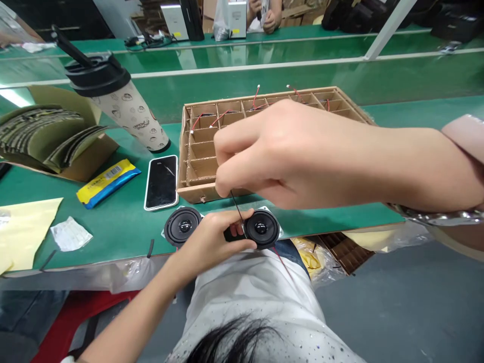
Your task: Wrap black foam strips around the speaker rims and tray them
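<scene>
My left hand (212, 242) grips a black part between two round black speakers, one to its left (183, 226) and one to its right (261, 228), at the near edge of the green table (113, 222). My right hand (298, 151) hovers above, thumb and forefinger pinched on a thin black wire (237, 209) that runs down to the right speaker. A red wire (282, 259) trails from that speaker toward my lap.
A cardboard divider tray (200, 151) with red-wired parts in its far cells sits behind my hands. A phone (162, 181), a yellow-blue packet (108, 182), a printed tumbler (124, 106), stacked cardboard pieces (49, 136) and paper scraps lie left. Another person's hands (264, 15) are at the far bench.
</scene>
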A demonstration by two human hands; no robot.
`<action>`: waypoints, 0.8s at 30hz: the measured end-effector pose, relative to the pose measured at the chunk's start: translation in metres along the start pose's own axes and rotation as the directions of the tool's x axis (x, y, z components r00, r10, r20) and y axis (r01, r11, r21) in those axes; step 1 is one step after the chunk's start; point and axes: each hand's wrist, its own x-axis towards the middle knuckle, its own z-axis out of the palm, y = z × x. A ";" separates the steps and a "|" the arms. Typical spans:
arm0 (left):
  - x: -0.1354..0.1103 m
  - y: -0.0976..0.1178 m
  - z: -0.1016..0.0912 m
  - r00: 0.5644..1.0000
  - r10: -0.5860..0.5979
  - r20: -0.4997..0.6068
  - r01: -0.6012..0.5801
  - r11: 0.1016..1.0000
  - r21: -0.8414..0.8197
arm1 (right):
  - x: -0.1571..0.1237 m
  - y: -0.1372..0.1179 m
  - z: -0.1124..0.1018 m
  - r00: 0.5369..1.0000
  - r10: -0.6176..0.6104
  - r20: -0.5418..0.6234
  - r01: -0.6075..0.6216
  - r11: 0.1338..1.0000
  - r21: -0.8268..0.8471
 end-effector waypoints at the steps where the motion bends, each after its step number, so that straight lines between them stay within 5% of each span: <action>1: -0.008 0.001 0.011 0.993 0.000 -0.116 0.004 1.000 0.029 | 0.001 0.000 0.000 0.999 0.022 0.029 -0.022 1.000 0.000; 4: -0.028 0.008 0.038 0.913 0.006 -0.408 0.027 0.997 0.076 | 0.007 -0.003 0.002 0.989 0.090 0.119 -0.091 0.996 0.004; 6: -0.031 0.013 0.045 0.895 -0.034 -0.445 0.072 0.995 0.069 | 0.012 -0.005 0.003 0.985 0.093 0.144 -0.097 0.995 0.017; 11: -0.015 0.011 0.029 0.952 0.013 -0.306 0.030 0.990 0.137 | 0.025 -0.013 0.001 0.982 0.129 0.136 -0.162 0.949 0.270; 16: -0.010 0.000 0.021 0.988 0.058 -0.145 -0.050 0.997 0.055 | 0.031 -0.015 0.004 0.975 0.126 0.182 -0.164 0.963 0.213; 21: -0.017 -0.005 0.026 0.987 -0.010 -0.163 -0.008 0.994 -0.105 | 0.023 -0.005 0.019 0.994 -0.113 0.000 0.111 0.981 0.159; 24: -0.017 -0.005 0.025 0.988 -0.057 -0.144 0.027 0.979 -0.203 | 0.021 -0.001 0.025 0.994 -0.107 -0.005 0.106 0.979 0.174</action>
